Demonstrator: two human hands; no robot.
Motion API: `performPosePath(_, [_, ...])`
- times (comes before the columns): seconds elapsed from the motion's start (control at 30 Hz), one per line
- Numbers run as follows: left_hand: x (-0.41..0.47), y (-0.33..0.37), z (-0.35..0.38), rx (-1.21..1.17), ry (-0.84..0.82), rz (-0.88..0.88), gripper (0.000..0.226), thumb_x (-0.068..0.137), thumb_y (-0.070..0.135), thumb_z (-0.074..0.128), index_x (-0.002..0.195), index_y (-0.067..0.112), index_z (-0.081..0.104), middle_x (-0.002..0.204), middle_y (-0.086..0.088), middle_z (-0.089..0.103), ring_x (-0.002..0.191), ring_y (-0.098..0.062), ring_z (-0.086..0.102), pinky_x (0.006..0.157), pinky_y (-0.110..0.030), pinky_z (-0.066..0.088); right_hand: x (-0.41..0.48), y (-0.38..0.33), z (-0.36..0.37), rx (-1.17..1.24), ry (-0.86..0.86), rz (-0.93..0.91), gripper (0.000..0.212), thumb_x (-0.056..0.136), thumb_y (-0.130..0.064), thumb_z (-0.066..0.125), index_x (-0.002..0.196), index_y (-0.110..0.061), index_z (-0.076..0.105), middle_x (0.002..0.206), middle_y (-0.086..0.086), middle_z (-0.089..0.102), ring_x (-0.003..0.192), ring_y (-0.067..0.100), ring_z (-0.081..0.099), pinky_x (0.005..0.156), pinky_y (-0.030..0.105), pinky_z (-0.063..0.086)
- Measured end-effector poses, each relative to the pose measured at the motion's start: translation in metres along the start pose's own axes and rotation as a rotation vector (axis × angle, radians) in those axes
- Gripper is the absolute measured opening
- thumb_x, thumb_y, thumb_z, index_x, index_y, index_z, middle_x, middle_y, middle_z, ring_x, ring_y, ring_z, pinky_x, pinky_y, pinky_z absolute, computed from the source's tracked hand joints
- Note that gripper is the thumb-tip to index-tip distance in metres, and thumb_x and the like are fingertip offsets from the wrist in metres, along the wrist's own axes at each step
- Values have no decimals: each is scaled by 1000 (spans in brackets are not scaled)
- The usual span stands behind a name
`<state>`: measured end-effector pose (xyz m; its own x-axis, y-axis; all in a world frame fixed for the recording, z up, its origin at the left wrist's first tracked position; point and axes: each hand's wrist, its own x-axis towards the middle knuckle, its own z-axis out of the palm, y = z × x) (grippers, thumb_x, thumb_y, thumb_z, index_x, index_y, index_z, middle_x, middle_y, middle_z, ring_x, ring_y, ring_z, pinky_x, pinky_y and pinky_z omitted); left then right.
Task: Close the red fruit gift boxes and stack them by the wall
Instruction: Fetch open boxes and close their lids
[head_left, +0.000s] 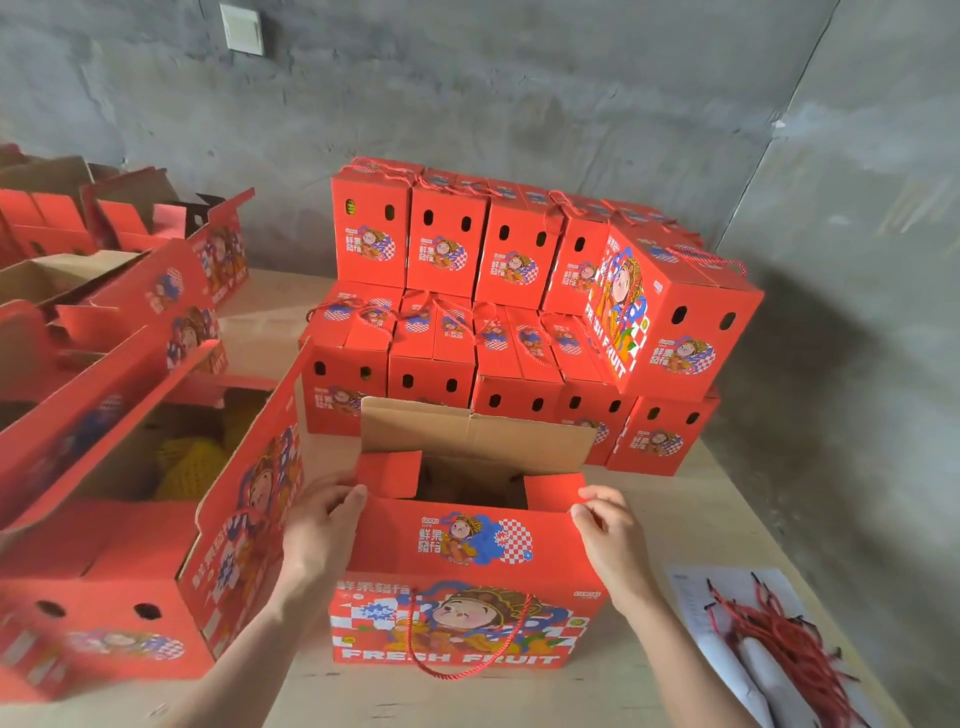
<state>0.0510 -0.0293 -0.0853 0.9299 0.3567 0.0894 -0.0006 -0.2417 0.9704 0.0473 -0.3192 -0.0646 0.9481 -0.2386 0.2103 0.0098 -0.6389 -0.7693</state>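
Left hand (322, 525): fingers curled, gripping the upper left corner of the near gift box (467, 618), fingertips at the left side flap (388, 474).

Right hand (610, 530): thumb and forefinger pinching the upper right corner of the same box, just beside the right side flap (553, 491).

Near gift box: red, printed with a cartoon figure and "FRESH FRUIT". Standing on the counter (654, 514) between both hands, top open. Side flaps folded inward. Rear flap (478, 436) upright, brown inner face showing. Front flap (415, 540) tipped toward the viewer, printed face out. Red rope handle (467, 670) hanging down the front panel. Contents in shadow, not made out.

To the left, just beside: open gift box (130, 613), lid flaps raised, yellow netted fruit (187, 462) inside. More open boxes (130, 291) behind it.

Beyond: closed gift boxes (447, 249) stacked in two tiers against the grey wall (519, 104), rope handles on top. One more closed box (670, 322) resting tilted on the right end.

To the right, well apart from the near box: bundle of red cords (769, 639) on a white sheet (691, 587).
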Motion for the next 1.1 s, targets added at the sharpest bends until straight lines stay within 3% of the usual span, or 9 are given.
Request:
performPosePath(0.23, [-3, -2, -3, -127, -22, -29, 12, 94, 21, 58, 87, 31, 59, 109, 3, 61, 94, -22, 62, 66, -30, 53, -3, -1, 2, -10, 42, -25, 20, 92, 0, 56, 86, 13, 69, 111, 13, 56, 104, 21, 53, 93, 28, 38])
performPosePath(0.4, [-4, 0, -8, -209, -48, -108, 11, 94, 20, 57, 95, 30, 61, 108, 1, 62, 91, -21, 64, 59, -26, 53, -7, 1, 2, 108, 58, -33, 10, 88, 2, 59, 92, -3, 66, 106, 2, 58, 102, 14, 53, 91, 24, 39])
performPosePath(0.57, [3, 3, -9, 263, -40, 147, 19, 92, 19, 58, 100, 8, 72, 116, -1, 61, 93, -15, 57, 67, -15, 43, -8, 1, 3, 158, 73, 10, 20, 88, 4, 58, 101, -11, 58, 104, 0, 61, 99, 19, 56, 86, 24, 42])
performPosePath(0.73, [10, 20, -3, 630, -91, 384, 13, 86, 0, 63, 78, -2, 73, 96, -11, 68, 94, -24, 57, 81, -25, 40, -2, 0, 3, 19, 15, -34, 29, 87, 6, 55, 114, -2, 50, 113, 8, 54, 109, 23, 53, 92, 19, 37])
performPosePath(0.8, [9, 24, -3, 638, -131, 444, 14, 84, -8, 61, 76, -4, 71, 88, -14, 68, 90, -29, 61, 78, -27, 43, 4, -2, 1, 4, -11, -3, 47, 86, 6, 57, 129, -2, 41, 128, 12, 48, 122, 24, 47, 99, 20, 35])
performPosePath(0.87, [5, 26, -3, 621, -111, 454, 16, 86, -8, 58, 90, 0, 71, 93, -13, 69, 90, -29, 62, 75, -31, 47, 14, -8, -1, 50, -76, 82, 79, 86, 8, 57, 149, -10, 15, 152, 9, 27, 138, 21, 31, 108, 28, 35])
performPosePath(0.97, [1, 28, 0, 630, -95, 408, 55, 88, -5, 53, 140, 12, 42, 124, -12, 58, 82, -22, 60, 56, -27, 48, 21, -20, 0, 104, -182, 130, 101, 86, 12, 52, 150, -26, -16, 160, -4, 5, 134, 22, 37, 83, 30, 54])
performPosePath(1.03, [0, 26, 3, 586, -104, 416, 84, 86, -8, 53, 152, 16, 6, 142, -15, 34, 71, -24, 57, 43, -23, 38, 19, -20, 2, 122, -158, 82, 98, 85, 11, 54, 152, -29, -5, 159, -2, 16, 126, 22, 46, 72, 25, 52])
performPosePath(1.1, [0, 24, 4, 525, -98, 415, 93, 85, -11, 52, 148, 17, -10, 150, -18, 16, 64, -29, 56, 40, -29, 41, 14, -15, 1, 205, -77, 20, 82, 80, 7, 64, 142, -33, 29, 146, 3, 39, 122, 24, 50, 84, 34, 51])
